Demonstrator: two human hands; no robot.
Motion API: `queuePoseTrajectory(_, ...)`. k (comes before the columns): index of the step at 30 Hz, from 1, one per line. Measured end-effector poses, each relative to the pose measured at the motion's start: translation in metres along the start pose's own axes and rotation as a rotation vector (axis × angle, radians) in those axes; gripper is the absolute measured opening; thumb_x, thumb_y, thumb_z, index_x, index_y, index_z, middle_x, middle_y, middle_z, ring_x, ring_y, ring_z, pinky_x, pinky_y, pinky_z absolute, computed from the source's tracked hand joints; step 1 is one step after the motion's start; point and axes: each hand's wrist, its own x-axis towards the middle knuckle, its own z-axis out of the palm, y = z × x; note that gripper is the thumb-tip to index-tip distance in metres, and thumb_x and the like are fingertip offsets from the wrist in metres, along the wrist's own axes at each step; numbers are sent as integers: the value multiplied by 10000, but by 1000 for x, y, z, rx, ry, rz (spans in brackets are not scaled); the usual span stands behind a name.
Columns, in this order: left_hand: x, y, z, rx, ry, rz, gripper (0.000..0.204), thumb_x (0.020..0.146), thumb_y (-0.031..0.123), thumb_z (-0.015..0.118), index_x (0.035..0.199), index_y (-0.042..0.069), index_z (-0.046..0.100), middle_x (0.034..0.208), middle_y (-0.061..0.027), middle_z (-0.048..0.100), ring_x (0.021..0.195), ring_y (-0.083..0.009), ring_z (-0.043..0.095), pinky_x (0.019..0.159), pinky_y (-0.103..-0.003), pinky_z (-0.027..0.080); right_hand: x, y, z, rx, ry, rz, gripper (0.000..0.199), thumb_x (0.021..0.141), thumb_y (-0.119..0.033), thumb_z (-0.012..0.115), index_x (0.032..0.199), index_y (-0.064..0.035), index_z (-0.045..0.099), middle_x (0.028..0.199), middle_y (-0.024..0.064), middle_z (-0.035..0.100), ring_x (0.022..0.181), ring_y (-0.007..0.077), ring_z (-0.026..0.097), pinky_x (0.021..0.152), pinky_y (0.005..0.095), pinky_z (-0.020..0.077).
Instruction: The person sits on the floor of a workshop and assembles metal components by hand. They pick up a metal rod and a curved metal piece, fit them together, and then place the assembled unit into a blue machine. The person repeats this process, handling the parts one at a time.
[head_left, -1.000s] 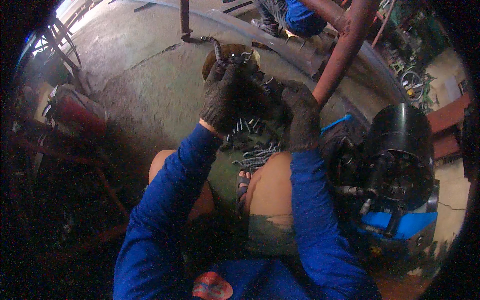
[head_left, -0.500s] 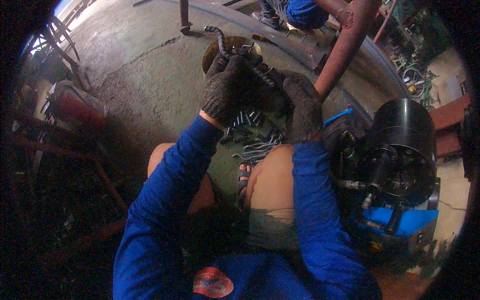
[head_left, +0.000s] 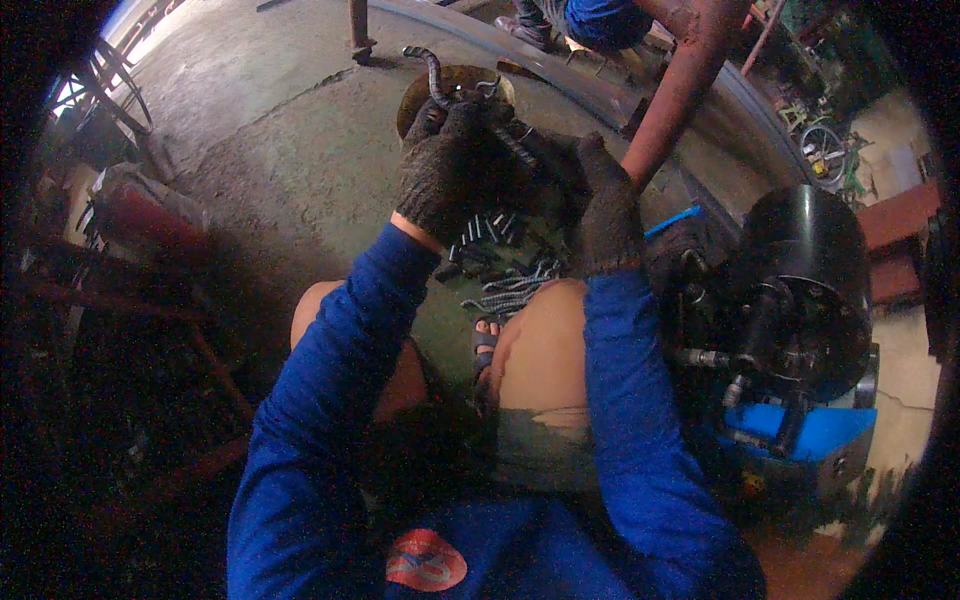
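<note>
Hose, black, ribbed and flexible rubber, is what both gloved hands are working on: it sits raised in front of the person's knees, its free end curving up and away over a round rusty metal disc that lies on the grey concrete floor. The left hand, in a dark knitted work glove, is clenched around the hose near that curving end, fingers wrapped over the top. The right hand, gloved the same, is closed around the nearer stretch of the hose or a fitting on it; the glove hides which, so I cannot tell exactly what sits in that palm. Below the hands, a scatter of small silvery metal fittings lies on the floor, with a bundle of ribbed grey cable or springs just beside the sandalled foot. To the person's right stands a heavy black cylindrical machine on a blue base, and a rust-red pipe slants up behind the right hand. To do this well, I judge that the two grips should stay close together so the hose does not buckle between them, the left hand steadying while the right turns or pushes in line with the hose. Thick gloves dull the feel, so steady pressure seems wiser than a jerk, and the loose fittings below are easily kicked.
</note>
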Motion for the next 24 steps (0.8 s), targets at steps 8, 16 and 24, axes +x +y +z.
queuePoseTrajectory(8, -4, 4, 5, 250, 43, 98, 259, 1025, 220, 635, 1236, 70, 635, 1040, -52, 712, 908, -182, 689, 757, -312, 566, 1, -1, -5, 98, 23, 86, 646, 1086, -514, 405, 1335, 38, 630, 1340, 157, 670, 1207, 288, 652, 1065, 416, 522)
queuePoseTrajectory(16, 7, -7, -26, 1025, -123, 479, 312, 967, 209, 668, 1254, 92, 624, 1087, -92, 697, 995, -254, 668, 817, -364, 555, 4, 6, -4, 92, 2, 50, 668, 1080, -552, 385, 1331, 11, 642, 1301, 150, 692, 1132, 281, 681, 981, 399, 560)
queuePoseTrajectory(24, -1, -4, -4, 156, 72, -35, 292, 961, 203, 668, 1232, 98, 645, 1110, -94, 705, 985, -242, 658, 836, -365, 551, 9, 6, -11, 221, 28, 159, 654, 1077, -537, 403, 1335, 14, 644, 1301, 149, 694, 1155, 288, 676, 1006, 403, 549)
